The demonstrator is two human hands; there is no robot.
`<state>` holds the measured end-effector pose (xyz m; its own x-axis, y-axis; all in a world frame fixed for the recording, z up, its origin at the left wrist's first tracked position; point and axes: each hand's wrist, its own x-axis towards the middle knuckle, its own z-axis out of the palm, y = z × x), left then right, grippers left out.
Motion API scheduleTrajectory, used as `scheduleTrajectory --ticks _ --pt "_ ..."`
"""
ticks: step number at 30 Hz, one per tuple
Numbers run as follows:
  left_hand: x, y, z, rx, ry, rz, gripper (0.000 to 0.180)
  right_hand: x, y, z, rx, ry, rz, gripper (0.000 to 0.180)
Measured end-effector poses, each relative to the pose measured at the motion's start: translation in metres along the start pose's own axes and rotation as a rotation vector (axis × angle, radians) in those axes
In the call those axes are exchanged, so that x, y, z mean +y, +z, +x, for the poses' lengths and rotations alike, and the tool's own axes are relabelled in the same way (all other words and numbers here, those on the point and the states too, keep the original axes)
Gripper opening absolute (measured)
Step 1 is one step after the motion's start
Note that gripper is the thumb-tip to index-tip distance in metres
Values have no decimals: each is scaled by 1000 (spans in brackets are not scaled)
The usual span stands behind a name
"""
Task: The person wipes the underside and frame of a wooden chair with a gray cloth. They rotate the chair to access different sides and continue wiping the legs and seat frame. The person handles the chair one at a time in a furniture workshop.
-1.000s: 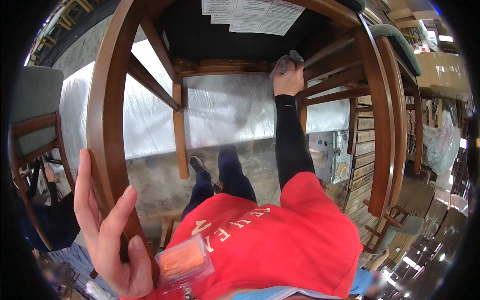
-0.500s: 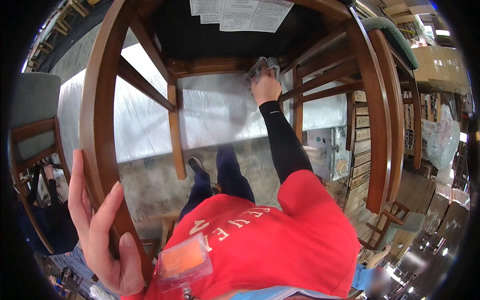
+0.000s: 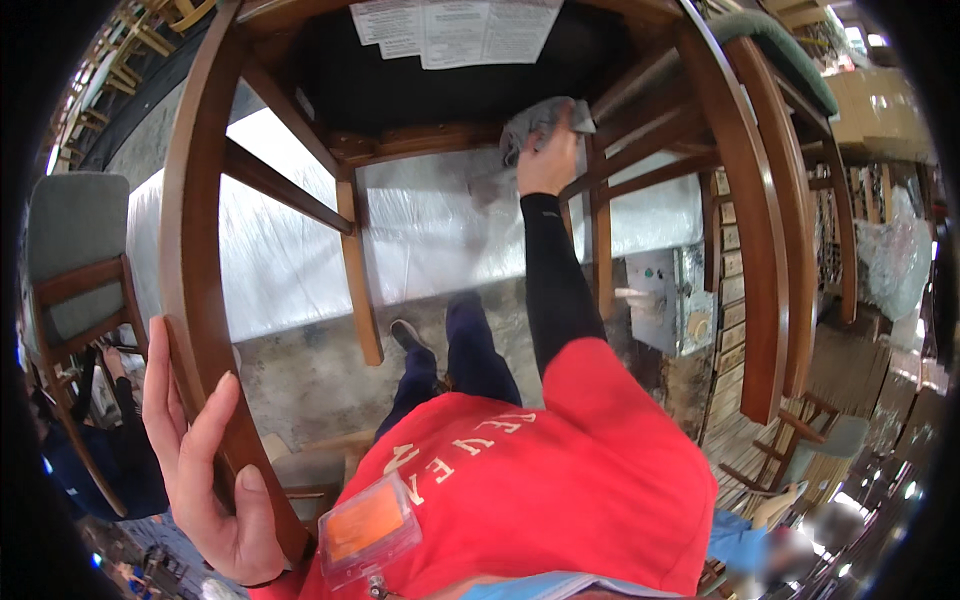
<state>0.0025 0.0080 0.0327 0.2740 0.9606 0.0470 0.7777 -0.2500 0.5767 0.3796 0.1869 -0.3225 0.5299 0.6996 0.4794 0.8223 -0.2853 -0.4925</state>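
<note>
A brown wooden chair is tipped so that its black underside (image 3: pixel 400 100) faces me, with white printed labels (image 3: pixel 470 35) on it. My right hand (image 3: pixel 550 160) grips a crumpled grey cloth (image 3: pixel 530 120) at the right end of the seat's wooden rail (image 3: pixel 430 142), by a corner with the side bars. Part of the cloth is hidden behind the fingers. At the lower left, my left hand (image 3: pixel 205 460) lies against the nearest chair leg (image 3: pixel 200 240), its fingers stretched and apart, not wrapped round the wood.
Behind the chair stands a long surface under clear plastic film (image 3: pixel 420 220). Another chair with a green seat (image 3: pixel 780 60) is close on the right. A grey-backed chair (image 3: pixel 80 240) and a person in dark clothes (image 3: pixel 110 450) are at left. A metal box (image 3: pixel 655 300) sits beyond the legs.
My right hand has moved slightly up and right with the cloth, now over the rail's corner. The left hand stays on the leg; the whole view has shifted slightly.
</note>
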Motion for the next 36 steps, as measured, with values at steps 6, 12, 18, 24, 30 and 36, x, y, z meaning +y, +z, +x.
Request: scheduleTrajectory --ticks 6,12,18,24,30,36 --pt "4 2 4 -9 -1 -42 49 -24 33 -34 -53 335 262 76" --pt "8 2 2 -6 -19 -23 52 -40 16 -15 237 554 273 76" --pt "9 -2 7 -35 3 18 55 -23 33 -46 103 342 225 75" --pt "9 5 4 22 -16 31 48 -56 22 -11 217 606 425 63" --pt "11 7 7 26 -6 -14 48 -46 23 -8 357 540 375 72" --pt "11 4 6 5 -8 -38 51 -30 31 -28 178 532 308 60"
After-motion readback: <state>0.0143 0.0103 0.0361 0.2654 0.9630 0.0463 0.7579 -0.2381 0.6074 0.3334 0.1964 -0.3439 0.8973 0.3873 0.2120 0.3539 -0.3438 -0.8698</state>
